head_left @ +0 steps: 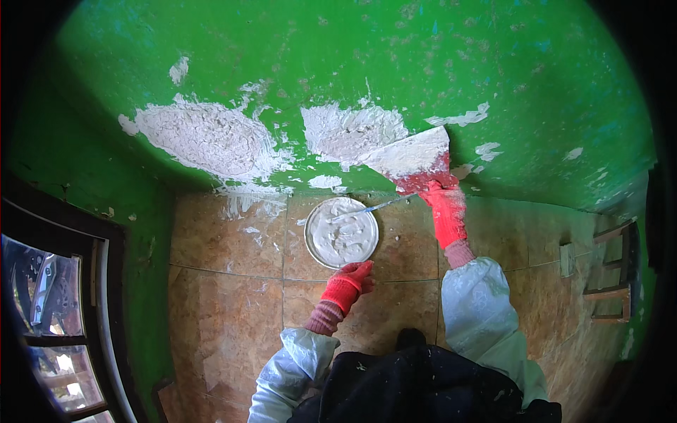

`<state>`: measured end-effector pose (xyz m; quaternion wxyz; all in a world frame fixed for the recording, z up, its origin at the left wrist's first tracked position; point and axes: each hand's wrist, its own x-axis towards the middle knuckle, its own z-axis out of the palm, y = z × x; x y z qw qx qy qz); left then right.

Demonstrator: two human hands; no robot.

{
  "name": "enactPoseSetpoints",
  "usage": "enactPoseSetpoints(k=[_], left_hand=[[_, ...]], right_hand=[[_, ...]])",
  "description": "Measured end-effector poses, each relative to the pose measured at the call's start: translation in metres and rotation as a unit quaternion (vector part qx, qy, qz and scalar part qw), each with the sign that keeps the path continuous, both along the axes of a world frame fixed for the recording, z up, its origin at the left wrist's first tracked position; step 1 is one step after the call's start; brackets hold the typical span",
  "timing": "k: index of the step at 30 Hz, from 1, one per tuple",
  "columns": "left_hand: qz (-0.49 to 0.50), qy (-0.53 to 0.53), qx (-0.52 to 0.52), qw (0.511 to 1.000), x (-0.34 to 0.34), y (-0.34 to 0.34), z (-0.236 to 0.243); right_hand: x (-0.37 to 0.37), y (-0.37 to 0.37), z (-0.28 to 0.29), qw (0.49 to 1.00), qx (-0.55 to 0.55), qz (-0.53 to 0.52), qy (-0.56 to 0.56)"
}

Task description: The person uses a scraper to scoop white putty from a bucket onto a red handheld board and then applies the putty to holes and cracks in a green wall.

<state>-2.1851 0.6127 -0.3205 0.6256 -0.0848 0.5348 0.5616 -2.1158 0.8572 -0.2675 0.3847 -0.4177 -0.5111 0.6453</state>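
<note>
Against the left edge, a dark-framed window (60, 324) is showing through its glass, set into the green wall (338, 56) that is curving across the top. White filler patches (211, 137) are spreading over the lower wall, the largest on the left and a second one near the middle. Below them, a tan tiled floor (226, 303) is carrying a few white smears close to the wall.

Near the centre, the left hand (347, 282), wearing a red glove, is gripping the near rim of a round metal pan (341, 233); its fingers are curling closed around that edge. The pan is holding white filler, and a thin metal tool (374, 206) is lying across its far rim, pointing right.

Further right, the right hand (443, 204), also red-gloved, is closing its fingers around the handle of a wide putty knife (412, 155). The blade, coated white, is pressing flat against the wall just beside the middle patch. White sleeves (476, 303) are covering both forearms.
</note>
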Motion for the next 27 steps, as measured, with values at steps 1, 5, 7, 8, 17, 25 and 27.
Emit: enactPoseSetpoints(k=[1,5,7,8,17,25,27], left_hand=[[0.000,-0.005,0.000,1.000,-0.001,0.001,0.001],[-0.006,0.000,-0.003,1.000,-0.001,0.002,0.004],[0.013,-0.002,0.004,1.000,-0.001,0.004,0.005],[0.012,-0.003,0.005,1.000,0.000,0.006,0.008],[0.022,0.010,0.251,0.968,0.022,0.027,0.105],[0.054,0.083,0.183,0.978,0.048,0.032,0.118],[0.037,0.097,0.113,0.988,0.050,0.031,0.113]], right_hand=[[0.000,0.001,-0.001,1.000,0.005,0.005,-0.005],[0.009,0.000,0.002,0.999,-0.017,0.018,0.023],[0.018,0.003,-0.007,1.000,-0.019,0.008,-0.009],[0.024,0.006,-0.010,0.999,-0.019,-0.004,-0.042],[0.052,-0.059,0.036,0.942,0.299,0.078,-0.130],[0.060,-0.078,0.048,0.856,0.456,0.172,-0.172],[0.065,-0.074,0.040,0.809,0.517,0.182,-0.213]])
